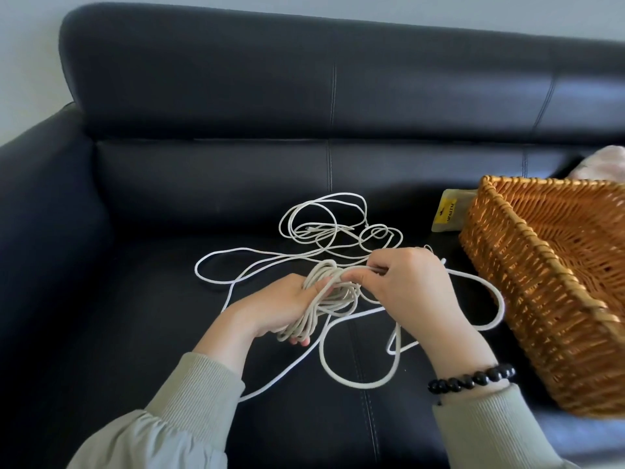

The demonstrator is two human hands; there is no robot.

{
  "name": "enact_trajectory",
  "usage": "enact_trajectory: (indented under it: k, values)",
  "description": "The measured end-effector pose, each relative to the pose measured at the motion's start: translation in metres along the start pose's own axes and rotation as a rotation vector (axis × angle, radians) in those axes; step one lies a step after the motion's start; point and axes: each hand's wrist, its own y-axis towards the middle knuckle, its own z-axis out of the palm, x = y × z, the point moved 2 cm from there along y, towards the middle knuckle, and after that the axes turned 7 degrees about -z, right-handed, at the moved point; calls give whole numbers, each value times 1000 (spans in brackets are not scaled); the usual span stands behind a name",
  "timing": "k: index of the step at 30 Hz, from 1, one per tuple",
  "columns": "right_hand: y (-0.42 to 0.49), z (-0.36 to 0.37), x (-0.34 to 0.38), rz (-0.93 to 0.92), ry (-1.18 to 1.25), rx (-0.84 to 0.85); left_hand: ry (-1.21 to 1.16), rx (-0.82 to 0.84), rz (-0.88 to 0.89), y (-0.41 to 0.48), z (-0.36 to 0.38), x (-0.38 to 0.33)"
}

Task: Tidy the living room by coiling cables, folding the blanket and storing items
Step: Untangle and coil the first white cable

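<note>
Head view: cable (329, 292) coil gripped between both hands (351, 292), over sofa (203, 184).

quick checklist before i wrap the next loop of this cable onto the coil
1. Coil secure: left hand grips its loops. Ok.
2. Feed held: right hand pinches the loose cable beside the coil. Ok.
3. Loose cable knot-free: it lies in crossing loops on the sofa. Cannot tell.
4. Clear of the thinner cable tangle: strands overlap there. Cannot tell.
5. Basket ready: open, close by the right hand. Ok.
</note>
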Motion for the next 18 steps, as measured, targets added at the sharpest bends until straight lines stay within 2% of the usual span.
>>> enact_trajectory:
  k: [5, 10, 15, 18]
  values:
    - [-1, -1, -5, 74, -64, 34, -10, 106, 31, -5, 1, -3]
    - [0, 5, -3, 80, -86, 82, 148, 162, -47, -3, 5, -2]
    - [0, 10, -10, 97, 17, 159, 24, 169, -3, -5, -1, -2]
    - [-1, 11, -15, 70, -15, 184, -92, 198, 85, -11, -8, -4]
